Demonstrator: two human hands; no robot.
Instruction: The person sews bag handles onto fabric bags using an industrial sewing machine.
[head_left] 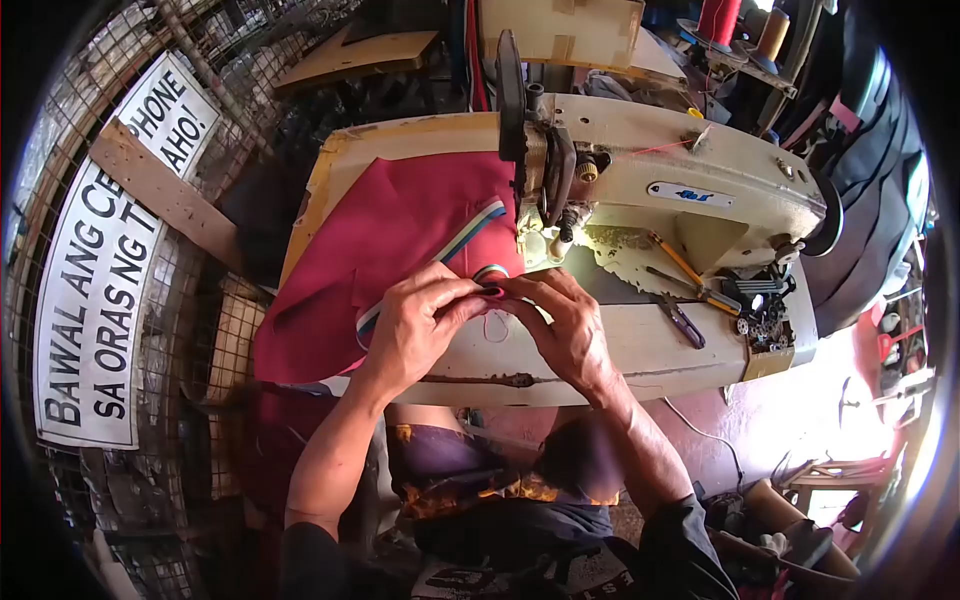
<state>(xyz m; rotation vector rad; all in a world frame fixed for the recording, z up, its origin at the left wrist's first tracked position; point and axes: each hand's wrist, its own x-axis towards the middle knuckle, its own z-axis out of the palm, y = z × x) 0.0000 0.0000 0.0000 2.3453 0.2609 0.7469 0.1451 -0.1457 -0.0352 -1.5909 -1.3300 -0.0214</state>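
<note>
Red fabric [330, 270] spreads over the left part of the sewing table, with a striped ribbon trim [470, 236] in white, blue and green along it. My left hand [423, 310] pinches the fabric's folded edge where the striped trim curls. Close beside it, my right hand [562, 318] pinches the same edge from the other side. The fingertips of both hands nearly meet, and what lies between them is partly hidden. A loose pink thread [496, 327] hangs just below. The sewing machine [690, 180] stands behind, its needle area just beyond my right hand.
On the table [600, 350] to the right lie thread snips [684, 321], a yellow-handled tool [677, 257] and a pile of small metal parts [765, 315]. Thread spools [718, 20] stand at the back right. A wire mesh wall with a sign [95, 310] is at left.
</note>
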